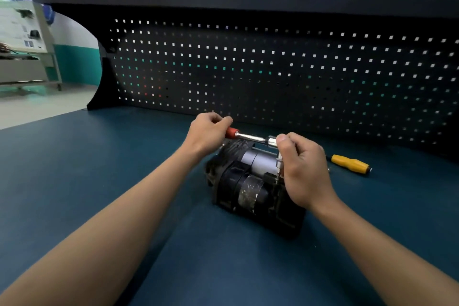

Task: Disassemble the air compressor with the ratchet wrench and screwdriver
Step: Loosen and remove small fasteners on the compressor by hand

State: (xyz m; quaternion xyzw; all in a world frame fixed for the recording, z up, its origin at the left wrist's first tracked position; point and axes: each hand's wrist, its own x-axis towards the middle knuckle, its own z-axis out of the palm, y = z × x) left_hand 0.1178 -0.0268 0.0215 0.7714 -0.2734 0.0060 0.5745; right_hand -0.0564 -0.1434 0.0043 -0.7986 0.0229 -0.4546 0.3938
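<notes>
Compressor: black housing, grey cylinder, on its side, centre of table. I see left grip clamped on ratchet handle, right grip clamped round its head.

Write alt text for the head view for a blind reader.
A person's left hand grips the red handle of a chrome ratchet wrench while the right hand holds its socket end on a black and silver air compressor on a blue workbench. A yellow-handled screwdriver lies to the right.

Bare left forearm, bare right forearm, bare left hand, bare right hand, short trimmed thumbnail
</notes>
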